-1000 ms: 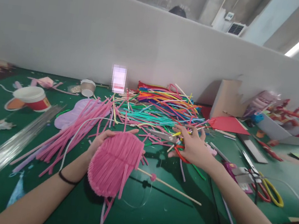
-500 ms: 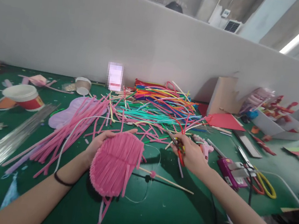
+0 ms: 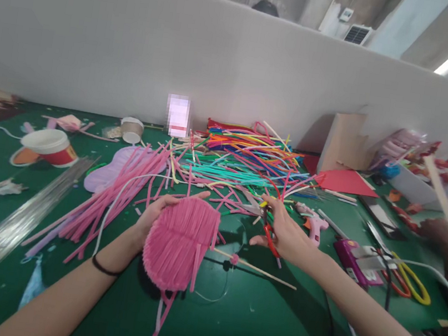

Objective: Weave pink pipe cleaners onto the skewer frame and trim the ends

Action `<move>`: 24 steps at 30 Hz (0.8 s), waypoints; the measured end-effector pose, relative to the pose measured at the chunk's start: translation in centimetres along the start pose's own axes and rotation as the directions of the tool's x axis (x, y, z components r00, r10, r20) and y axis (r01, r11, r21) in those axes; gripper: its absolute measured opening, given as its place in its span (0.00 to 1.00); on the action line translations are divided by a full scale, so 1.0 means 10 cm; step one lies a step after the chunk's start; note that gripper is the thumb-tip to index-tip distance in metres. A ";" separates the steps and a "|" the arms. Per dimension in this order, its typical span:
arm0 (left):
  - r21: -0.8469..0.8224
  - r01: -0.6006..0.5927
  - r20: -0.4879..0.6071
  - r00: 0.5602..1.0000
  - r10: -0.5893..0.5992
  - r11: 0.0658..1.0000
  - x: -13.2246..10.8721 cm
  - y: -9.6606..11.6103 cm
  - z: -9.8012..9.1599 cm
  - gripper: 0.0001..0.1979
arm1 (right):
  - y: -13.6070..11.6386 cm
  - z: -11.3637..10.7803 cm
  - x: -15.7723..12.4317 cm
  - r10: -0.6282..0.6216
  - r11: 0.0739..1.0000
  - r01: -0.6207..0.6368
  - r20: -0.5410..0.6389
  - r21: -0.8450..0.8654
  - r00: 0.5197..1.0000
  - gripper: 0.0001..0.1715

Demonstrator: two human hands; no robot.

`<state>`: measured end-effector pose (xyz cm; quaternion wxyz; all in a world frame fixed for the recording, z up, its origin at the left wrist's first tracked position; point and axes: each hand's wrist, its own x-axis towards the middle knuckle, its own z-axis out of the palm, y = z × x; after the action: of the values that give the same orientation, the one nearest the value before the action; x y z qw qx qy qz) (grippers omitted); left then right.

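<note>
My left hand [image 3: 155, 214] is closed on the edge of a rounded pink pipe-cleaner panel [image 3: 181, 240], made of close rows with a few loose ends hanging below. A thin wooden stick [image 3: 271, 274] with a small pink knot juts out from the panel's right side. To the right, my right hand [image 3: 288, 231] has its fingers at the red and yellow handles of a pair of scissors [image 3: 268, 233], whose blades point left over cut pink pieces. A loop of thin clear line [image 3: 210, 299] lies below the stick.
Coloured pipe cleaners [image 3: 243, 154] are heaped at the back, with long pink ones [image 3: 118, 197] on the left. A pink glue gun [image 3: 316, 227], yellow-handled scissors [image 3: 411, 283] and cables lie rightward. A co-worker's hand [image 3: 441, 237] is at far right. A paper cup [image 3: 52, 148] stands left.
The scissors' blades now show more plainly, and my right thumb has come away from the handles. A co-worker's hands and a wooden strip have come in at the right. The view has shifted slightly left.
</note>
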<state>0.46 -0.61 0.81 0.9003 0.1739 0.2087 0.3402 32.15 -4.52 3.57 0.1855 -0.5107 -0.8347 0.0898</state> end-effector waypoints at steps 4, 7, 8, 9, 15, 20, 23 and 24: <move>0.007 -0.031 -0.014 0.999 0.031 0.999 0.00 0.01 -0.01 0.27 | 0.08 -0.01 -0.01 -0.078 0.985 0.065 -0.077 -0.157 0.994 0.33; 0.020 -0.058 -0.067 0.996 0.060 0.998 0.01 0.03 -0.03 0.27 | 0.16 -0.03 -0.04 -0.149 0.947 0.099 -0.142 -0.306 0.979 0.32; 0.020 -0.063 -0.086 0.994 0.065 0.998 0.01 0.04 -0.04 0.27 | 0.19 -0.04 -0.05 -0.169 0.935 0.108 -0.154 -0.339 0.974 0.32; 0.019 -0.067 -0.103 0.992 0.069 0.998 0.02 0.04 -0.05 0.27 | 0.22 -0.04 -0.05 -0.185 0.924 0.116 -0.162 -0.363 0.969 0.32; 0.002 -0.089 -0.096 0.991 0.089 0.996 0.01 0.05 -0.08 0.28 | 0.22 -0.04 0.03 -0.238 0.892 0.164 -0.131 -0.421 0.962 0.32; 0.011 -0.076 -0.054 0.996 0.077 0.997 0.00 0.03 -0.03 0.28 | 0.13 -0.02 0.12 -0.249 0.899 0.188 -0.107 -0.396 0.963 0.34; 0.028 -0.086 -0.079 0.993 0.088 0.996 -0.02 0.01 0.03 0.27 | 0.11 -0.01 0.14 -0.268 0.889 0.204 -0.103 -0.410 0.958 0.35; 0.035 -0.085 -0.085 0.993 0.088 0.996 -0.02 0.01 0.04 0.27 | 0.11 0.00 0.14 -0.278 0.884 0.212 -0.103 -0.417 0.955 0.35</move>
<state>0.50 -0.76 1.28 0.8721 0.1819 0.2448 0.3827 32.52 -2.74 3.54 0.1527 -0.4335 -0.8756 -0.1488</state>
